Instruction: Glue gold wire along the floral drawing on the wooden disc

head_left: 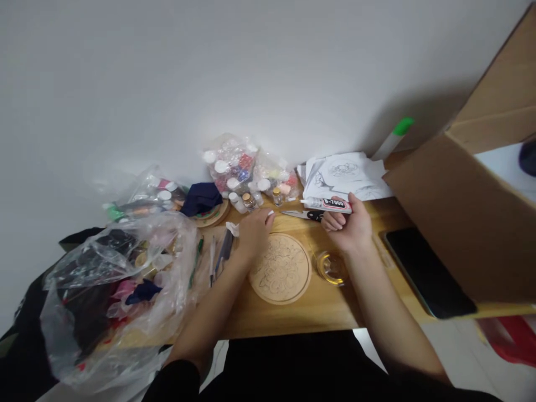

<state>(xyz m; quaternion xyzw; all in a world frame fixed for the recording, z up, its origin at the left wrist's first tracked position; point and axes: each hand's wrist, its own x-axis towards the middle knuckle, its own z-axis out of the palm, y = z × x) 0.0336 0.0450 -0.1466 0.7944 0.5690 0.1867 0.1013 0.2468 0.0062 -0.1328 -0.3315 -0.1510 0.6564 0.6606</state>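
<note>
My right hand is closed around a white glue tube marked B-7000, its nozzle pointing left. In the fingertips of my left hand is a small white piece that looks like a cap; the hand's own back hides most of its fingers. Below the hands lies a round wooden board with a floral line drawing, its upper left partly covered by my left forearm. Just right of the board stands a small clear glass dish. A black-handled folding knife lies near the tube, its blade out.
Small bottles and bagged supplies stand along the wall. Pens and an open plastic bag are at left. Drawn papers lie behind my right hand. A phone and cardboard box occupy the right.
</note>
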